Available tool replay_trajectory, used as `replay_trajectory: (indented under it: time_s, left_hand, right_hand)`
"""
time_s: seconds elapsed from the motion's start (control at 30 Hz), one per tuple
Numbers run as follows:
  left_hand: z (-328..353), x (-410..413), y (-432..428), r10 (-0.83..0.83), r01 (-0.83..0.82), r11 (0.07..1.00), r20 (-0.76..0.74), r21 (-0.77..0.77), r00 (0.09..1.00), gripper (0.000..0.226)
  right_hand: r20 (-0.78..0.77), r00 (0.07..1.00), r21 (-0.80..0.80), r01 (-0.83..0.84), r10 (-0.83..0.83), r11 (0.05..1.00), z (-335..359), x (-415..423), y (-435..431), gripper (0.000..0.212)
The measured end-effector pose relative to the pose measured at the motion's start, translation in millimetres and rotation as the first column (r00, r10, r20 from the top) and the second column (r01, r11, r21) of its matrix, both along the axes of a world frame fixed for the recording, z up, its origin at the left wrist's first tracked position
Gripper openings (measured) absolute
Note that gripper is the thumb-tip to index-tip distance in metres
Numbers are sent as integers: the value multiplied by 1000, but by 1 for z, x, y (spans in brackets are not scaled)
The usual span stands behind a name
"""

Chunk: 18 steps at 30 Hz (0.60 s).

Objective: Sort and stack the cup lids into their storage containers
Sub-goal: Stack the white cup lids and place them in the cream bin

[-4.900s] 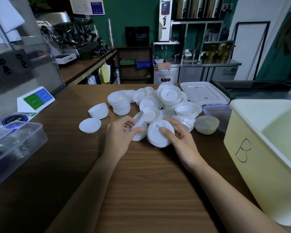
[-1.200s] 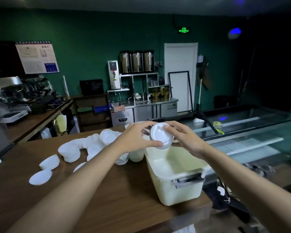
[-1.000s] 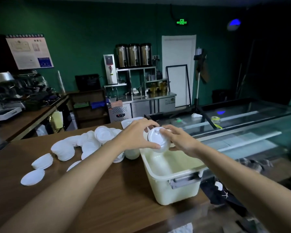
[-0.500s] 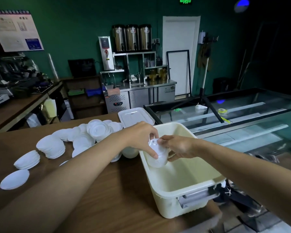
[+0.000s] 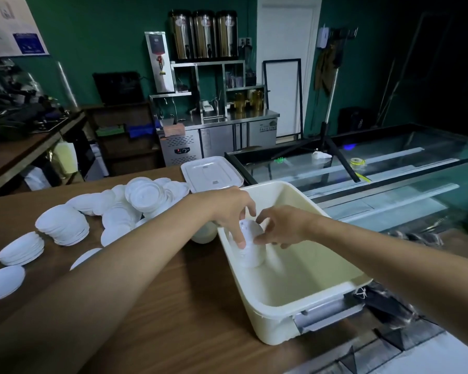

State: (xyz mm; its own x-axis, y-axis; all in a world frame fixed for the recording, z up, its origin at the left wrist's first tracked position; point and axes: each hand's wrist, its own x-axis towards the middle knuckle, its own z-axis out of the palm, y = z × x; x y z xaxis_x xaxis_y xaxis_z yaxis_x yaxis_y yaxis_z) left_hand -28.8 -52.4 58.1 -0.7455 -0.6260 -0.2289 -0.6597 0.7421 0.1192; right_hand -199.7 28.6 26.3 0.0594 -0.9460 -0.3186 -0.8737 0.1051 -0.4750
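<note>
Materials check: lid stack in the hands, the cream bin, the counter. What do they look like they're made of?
Lid stack: probably thin moulded plastic. It is white and matte, with formed ridges and nested edges.
Cream bin: likely thick rigid plastic, with smooth, slightly glossy walls and a rolled rim.
Counter: wood or wood-look laminate. It has brown streaky grain and a low sheen; I can't tell which.

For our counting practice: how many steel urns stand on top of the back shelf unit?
3, in a row on the shelf unit: left urn, middle urn, right urn. None looks hidden.
</note>
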Motion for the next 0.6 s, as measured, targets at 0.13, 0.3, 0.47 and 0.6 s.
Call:
replay_trajectory:
  time_s: [0.13,0.3,0.47,0.6]
  left_hand:
    - [-3,4,-1,29,-27,999,-65,23,997,66]
    - [-7,5,0,47,-42,998,-137,40,989,47]
    - [0,3,6,9,-9,1000,-81,-1,997,56]
    - [1,1,7,20,-19,999,16,-44,1000,61]
  right_hand:
    - [39,999,66,4,-7,998,6,0,-2,63]
    - [-30,999,33,-34,35,999,3,0,-5,59]
    - [-90,995,-13,-42,41,999,1,1,-5,60]
    - [-112,994,-143,-22,6,989,-4,3,-5,61]
